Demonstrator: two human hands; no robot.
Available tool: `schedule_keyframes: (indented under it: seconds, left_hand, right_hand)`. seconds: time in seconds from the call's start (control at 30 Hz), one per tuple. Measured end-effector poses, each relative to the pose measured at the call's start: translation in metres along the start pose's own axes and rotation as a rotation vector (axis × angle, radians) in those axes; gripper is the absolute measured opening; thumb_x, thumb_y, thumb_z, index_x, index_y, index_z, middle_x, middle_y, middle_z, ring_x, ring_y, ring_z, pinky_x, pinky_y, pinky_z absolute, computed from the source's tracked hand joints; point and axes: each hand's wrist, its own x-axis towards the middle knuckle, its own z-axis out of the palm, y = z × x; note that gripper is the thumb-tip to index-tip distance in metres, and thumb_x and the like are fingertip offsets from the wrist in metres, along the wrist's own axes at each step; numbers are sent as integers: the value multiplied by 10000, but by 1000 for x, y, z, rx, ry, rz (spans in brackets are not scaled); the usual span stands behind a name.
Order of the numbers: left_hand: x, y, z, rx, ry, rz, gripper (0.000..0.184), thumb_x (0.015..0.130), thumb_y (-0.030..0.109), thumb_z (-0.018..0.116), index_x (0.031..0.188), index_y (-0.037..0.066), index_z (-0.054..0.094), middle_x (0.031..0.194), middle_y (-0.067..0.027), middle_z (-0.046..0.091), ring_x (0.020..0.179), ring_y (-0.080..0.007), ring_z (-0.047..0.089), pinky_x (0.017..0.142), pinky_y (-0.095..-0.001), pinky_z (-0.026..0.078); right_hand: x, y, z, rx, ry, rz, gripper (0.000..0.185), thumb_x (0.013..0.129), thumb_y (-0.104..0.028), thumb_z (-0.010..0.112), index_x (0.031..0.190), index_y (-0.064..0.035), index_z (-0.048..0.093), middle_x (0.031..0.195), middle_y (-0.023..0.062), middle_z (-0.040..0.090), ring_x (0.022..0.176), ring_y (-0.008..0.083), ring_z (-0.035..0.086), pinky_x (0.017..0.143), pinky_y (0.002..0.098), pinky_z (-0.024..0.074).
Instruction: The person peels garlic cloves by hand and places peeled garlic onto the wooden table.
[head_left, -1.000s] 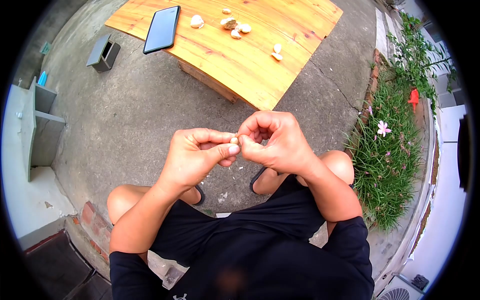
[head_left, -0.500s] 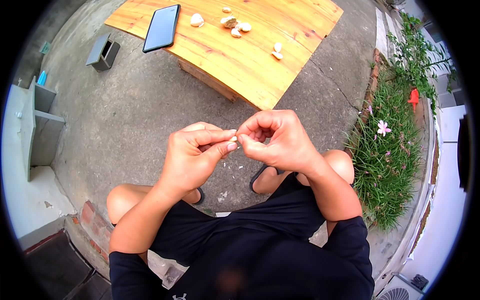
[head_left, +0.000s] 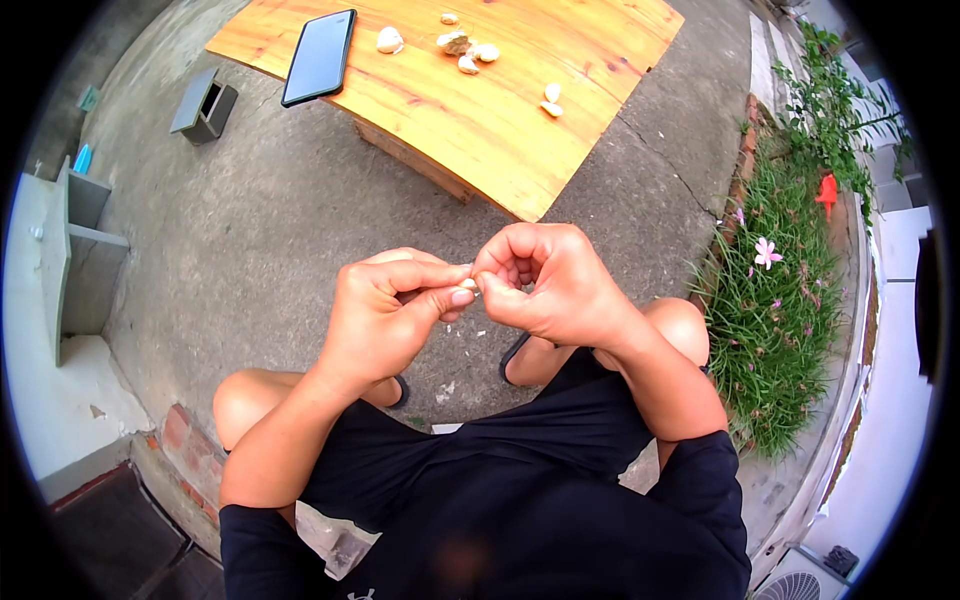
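Observation:
Between thumb and fingers, my left hand pinches a small pale garlic clove. My right hand is closed in a pinch at the clove's right side, its fingertips meeting those of my left hand; whether a bit of skin is between them is too small to tell. Beyond my hands is a wooden table. On it lie a garlic piece, a cluster of several garlic pieces and two cloves near the right edge.
A dark phone lies at the table's left edge. On the concrete at the left stands a grey box. Grass with pink flowers grows at the right. Small pale scraps lie on the ground below my hands.
The clove has turned slightly between my fingertips, and my hands have shifted only a little. The table and its items appear slightly further left in view.

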Motion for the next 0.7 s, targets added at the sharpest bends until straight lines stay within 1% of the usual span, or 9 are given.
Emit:
schedule_keyframes:
  seconds: [0.07,0.17,0.23,0.27,0.33,0.47,0.53,0.63,0.7]
  left_hand:
    - [2,0,-1,-65,4,-22,163,867,-84,739,1019,-34,774,948,-115,722,777,-136,701,679,-250,590]
    - [4,-1,-2,-157,18,-30,178,868,-83,741,1037,-36,770,958,-116,721,798,-142,706,699,-250,595]
    - [5,-1,-3,-178,21,-3,188,869,-83,741,1050,-39,766,962,-117,721,811,-145,709,708,-249,597]
    - [5,-1,-4,-131,23,19,188,872,-85,738,1053,-42,763,971,-120,720,818,-153,710,711,-256,600]
    - [4,-3,-6,-38,27,61,189,878,-90,731,1059,-47,758,990,-127,719,833,-169,714,716,-269,605]
    - [3,0,-4,173,63,166,206,846,-81,758,1036,-8,782,945,-109,735,821,-143,709,704,-254,588]
    - [2,2,-2,253,84,223,200,823,-58,777,1005,24,799,896,-100,754,800,-132,713,699,-257,581]
    - [1,5,-1,327,68,254,200,815,-58,779,998,21,798,884,-104,757,789,-139,715,688,-264,576]
    - [1,5,-2,358,49,270,209,821,-74,778,1011,12,795,900,-89,742,808,-127,703,693,-245,572]
  right_hand:
    - [1,0,2,77,13,50,107,891,-79,721,879,24,692,721,-27,640,654,15,564,574,201,482]
    - [2,-1,0,172,-19,89,46,907,-32,691,924,-1,661,778,-54,626,698,0,567,603,181,465]
    - [2,-3,-1,146,5,79,51,906,-32,695,933,5,672,783,-44,637,707,4,575,612,182,471]
    - [2,-4,-1,133,17,75,55,905,-32,696,937,9,678,785,-39,643,712,7,579,617,183,474]
    - [0,-6,1,22,51,-47,95,880,-61,723,912,27,705,750,-11,660,681,25,599,599,200,501]
    - [0,-5,2,-205,120,-270,94,832,-54,751,887,22,740,719,29,678,644,47,629,577,216,522]
    - [0,-6,1,-254,114,-298,81,817,-46,753,868,15,737,711,43,676,629,56,632,567,221,521]
    - [-1,-7,1,-318,109,-326,71,803,-41,755,846,10,728,704,57,672,612,67,637,555,226,520]
    - [-1,-6,3,-328,113,-325,70,802,-42,755,836,9,721,701,54,668,611,65,633,555,225,516]
